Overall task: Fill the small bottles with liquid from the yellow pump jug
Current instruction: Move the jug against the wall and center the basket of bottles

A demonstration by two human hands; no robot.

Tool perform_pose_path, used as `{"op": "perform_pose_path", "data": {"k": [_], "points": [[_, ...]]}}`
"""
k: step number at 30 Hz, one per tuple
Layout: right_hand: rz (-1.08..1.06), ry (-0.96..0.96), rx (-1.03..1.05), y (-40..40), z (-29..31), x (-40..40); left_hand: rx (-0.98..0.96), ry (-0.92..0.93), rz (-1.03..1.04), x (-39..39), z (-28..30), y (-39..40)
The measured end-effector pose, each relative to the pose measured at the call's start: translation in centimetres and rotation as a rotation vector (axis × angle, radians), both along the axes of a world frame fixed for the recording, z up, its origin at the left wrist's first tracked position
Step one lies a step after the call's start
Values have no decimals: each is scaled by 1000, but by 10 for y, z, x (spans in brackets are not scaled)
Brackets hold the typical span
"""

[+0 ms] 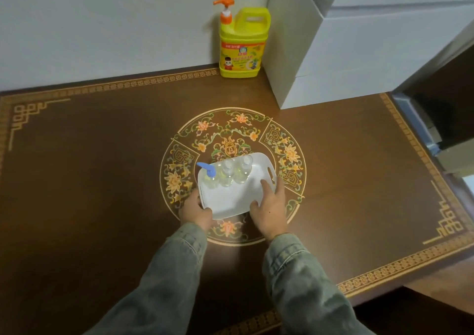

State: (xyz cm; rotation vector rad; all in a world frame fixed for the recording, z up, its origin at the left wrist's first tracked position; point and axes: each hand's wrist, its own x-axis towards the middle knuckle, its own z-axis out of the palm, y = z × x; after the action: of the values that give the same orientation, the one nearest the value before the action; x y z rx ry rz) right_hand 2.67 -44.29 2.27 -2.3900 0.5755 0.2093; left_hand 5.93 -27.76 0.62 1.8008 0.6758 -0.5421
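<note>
A white plastic basket (pixel 230 201) sits on the table's painted centre medallion. Three small clear bottles stand in a row along its far side: the left one (pixel 211 179) carries a blue pump head, the middle one (pixel 227 174) and the right one (pixel 242 172) have open tops. My left hand (pixel 196 213) grips the basket's near left corner. My right hand (pixel 269 206) holds its right side, fingers over the rim by the handle slot. The yellow pump jug (pixel 242 45) with an orange pump stands upright at the back, against the wall.
A dark brown table (pixel 89 168) with gold border patterns spreads around the basket. A tall white box (pixel 346 47) stands right beside the jug at the back right. The table's right edge drops off near a dark opening.
</note>
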Motion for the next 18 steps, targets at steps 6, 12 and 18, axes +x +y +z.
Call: {"op": "perform_pose_path", "data": {"k": [6,12,18], "points": [[60,-15,41,10,1,40,44,-49,24,35,-8,14],[122,-66,94,27,-3,92,2,-38,109,89,-5,44],[123,-124,160,41,-11,165,-27,-76,166,154,-5,65]]}}
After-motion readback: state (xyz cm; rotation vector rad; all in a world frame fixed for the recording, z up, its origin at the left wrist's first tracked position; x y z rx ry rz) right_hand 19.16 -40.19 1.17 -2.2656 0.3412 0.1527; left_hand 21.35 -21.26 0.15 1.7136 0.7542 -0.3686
